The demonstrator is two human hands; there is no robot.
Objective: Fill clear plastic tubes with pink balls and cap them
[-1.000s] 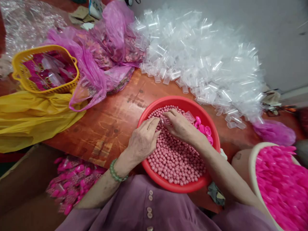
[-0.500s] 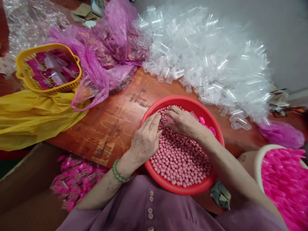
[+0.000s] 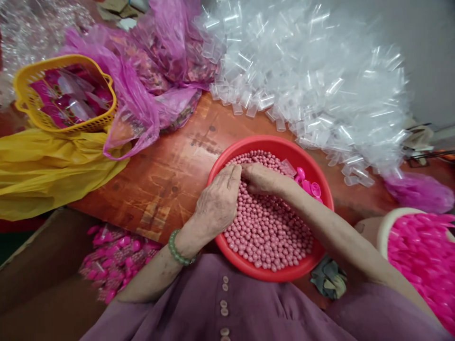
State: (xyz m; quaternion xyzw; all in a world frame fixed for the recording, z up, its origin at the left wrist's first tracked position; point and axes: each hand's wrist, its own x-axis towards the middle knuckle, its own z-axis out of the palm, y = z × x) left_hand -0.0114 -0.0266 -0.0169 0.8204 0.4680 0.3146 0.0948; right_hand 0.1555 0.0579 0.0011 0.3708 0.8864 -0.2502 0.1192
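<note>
A red plastic basin (image 3: 245, 265) full of small round pink beads (image 3: 270, 232) sits in front of my body. Over its left part is my left hand (image 3: 218, 201), its fingers bent together; what they hold, if anything, is hidden behind them. My right hand (image 3: 263, 179) reaches in from the right, fingers closed and curled down, with its fingertips against those of my left hand just above the beads. Inside the basin's right side lie several bright pink plastic pieces (image 3: 308, 185) and a clear plastic tube (image 3: 287, 168).
Clear plastic tubes (image 3: 302, 80) form a large heap behind the basin. At left are a yellow basket (image 3: 66, 127) of pink packets, a yellow bag (image 3: 53, 170) and purple bags (image 3: 142, 113). Pink parts fill a white bucket (image 3: 384, 232) at right. Filled pink tubes (image 3: 113, 260) lie lower left.
My right hand has moved left and down and its fingers have closed, meeting my left fingertips. More of the pink pieces and clear tube now show. The view has shifted slightly.
</note>
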